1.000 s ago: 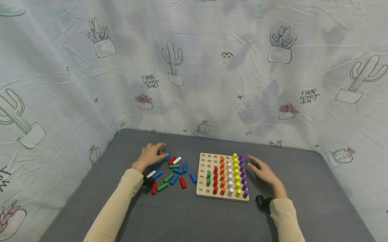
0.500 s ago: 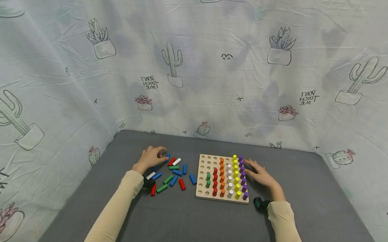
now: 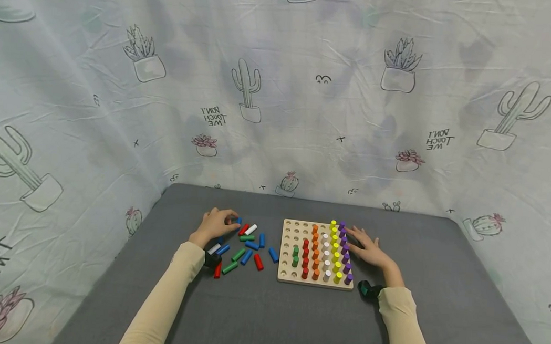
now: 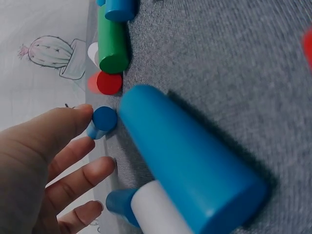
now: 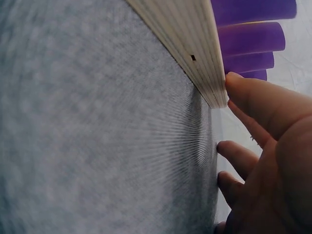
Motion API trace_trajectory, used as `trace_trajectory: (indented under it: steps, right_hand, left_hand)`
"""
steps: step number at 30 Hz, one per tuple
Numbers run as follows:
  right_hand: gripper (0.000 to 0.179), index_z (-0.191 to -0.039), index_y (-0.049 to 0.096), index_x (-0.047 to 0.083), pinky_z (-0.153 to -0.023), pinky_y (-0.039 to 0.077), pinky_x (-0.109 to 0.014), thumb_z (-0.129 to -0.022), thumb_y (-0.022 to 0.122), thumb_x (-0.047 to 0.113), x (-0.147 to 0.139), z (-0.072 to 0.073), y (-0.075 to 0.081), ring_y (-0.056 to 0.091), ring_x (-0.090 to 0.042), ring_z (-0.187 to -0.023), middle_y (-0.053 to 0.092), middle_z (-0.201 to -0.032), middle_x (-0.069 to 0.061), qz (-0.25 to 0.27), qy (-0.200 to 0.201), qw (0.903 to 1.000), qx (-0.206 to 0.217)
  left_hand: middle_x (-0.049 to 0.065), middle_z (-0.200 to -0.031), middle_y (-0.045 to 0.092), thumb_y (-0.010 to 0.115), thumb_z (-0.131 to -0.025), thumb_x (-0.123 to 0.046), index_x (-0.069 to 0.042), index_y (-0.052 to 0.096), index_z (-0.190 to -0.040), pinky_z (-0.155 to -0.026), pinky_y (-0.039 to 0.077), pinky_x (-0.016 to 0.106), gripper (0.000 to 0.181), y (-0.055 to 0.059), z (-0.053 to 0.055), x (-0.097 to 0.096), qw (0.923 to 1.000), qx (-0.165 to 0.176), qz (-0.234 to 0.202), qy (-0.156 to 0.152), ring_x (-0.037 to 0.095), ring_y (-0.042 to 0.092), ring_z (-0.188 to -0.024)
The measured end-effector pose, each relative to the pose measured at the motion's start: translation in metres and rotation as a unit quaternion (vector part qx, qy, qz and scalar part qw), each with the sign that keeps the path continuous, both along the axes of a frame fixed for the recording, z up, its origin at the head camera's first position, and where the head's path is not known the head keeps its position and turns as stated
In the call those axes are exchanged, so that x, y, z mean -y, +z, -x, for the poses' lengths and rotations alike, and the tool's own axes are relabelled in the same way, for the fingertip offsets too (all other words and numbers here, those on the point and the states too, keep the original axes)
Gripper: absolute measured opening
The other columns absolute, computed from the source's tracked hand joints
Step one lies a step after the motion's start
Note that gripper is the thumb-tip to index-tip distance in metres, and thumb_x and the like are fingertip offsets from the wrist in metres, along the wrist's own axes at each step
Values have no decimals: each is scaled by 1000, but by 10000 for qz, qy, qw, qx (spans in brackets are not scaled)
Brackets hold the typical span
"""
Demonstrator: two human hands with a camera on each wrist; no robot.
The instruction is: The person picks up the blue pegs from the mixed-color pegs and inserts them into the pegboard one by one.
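Observation:
At the far left of the table, my left hand [image 3: 216,223] pinches a blue peg [image 4: 104,120] between thumb and index finger, the other fingers loosely bent. Loose blue, green, red and white pegs lie around it, among them a large-looking blue peg [image 4: 190,161] close to the wrist camera. A wooden pegboard [image 3: 285,278] stands mid-table, with columns of purple, yellow, white, orange, red and green pegs upright in its right part. My right hand [image 3: 370,251] lies spread at the board's right side, thumb at the edge beside the purple pegs [image 5: 251,36].
The board's left columns show bare holes [image 3: 286,238]. Several loose pegs, such as a red one [image 3: 258,262] and a blue one [image 3: 273,255], lie between my left hand and the board. A patterned cloth [image 3: 299,89] hangs behind the grey table [image 3: 266,319].
My left thumb and index finger have come together on the blue peg. My right hand has moved left, up to the board's edge.

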State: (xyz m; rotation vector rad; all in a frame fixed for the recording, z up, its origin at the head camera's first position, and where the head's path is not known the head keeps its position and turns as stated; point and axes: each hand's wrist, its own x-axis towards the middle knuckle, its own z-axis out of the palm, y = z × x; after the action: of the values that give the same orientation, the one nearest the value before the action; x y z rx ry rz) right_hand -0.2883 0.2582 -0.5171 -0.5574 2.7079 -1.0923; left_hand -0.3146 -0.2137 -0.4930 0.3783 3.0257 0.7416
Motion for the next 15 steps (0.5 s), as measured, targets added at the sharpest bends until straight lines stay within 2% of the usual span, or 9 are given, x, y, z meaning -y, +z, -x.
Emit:
trace_trajectory:
  steps: [11, 15]
  right_hand:
    - [59, -146, 26, 6, -97, -18, -68, -98, 44, 35, -3, 1, -4, -5, -51, -135, 9, -149, -30, -102, 27, 9999, 118]
    - [59, -146, 25, 7, -99, -18, -67, -98, 44, 36, -4, 2, -4, -6, -49, -136, 9, -150, -29, -112, 6, 9998, 180]
  left_hand:
    - [-1, -76, 55, 64, -88, -27, -11, 62, -117, -95, 25, 57, 34, 0, 1, -4, 9999, 57, -69, -55, 21, 44, -83]
    - [-1, -76, 56, 64, -87, -25, -12, 62, -117, -97, 25, 57, 32, 1, 2, -5, 9999, 124, -91, 13, 21, 46, -83]
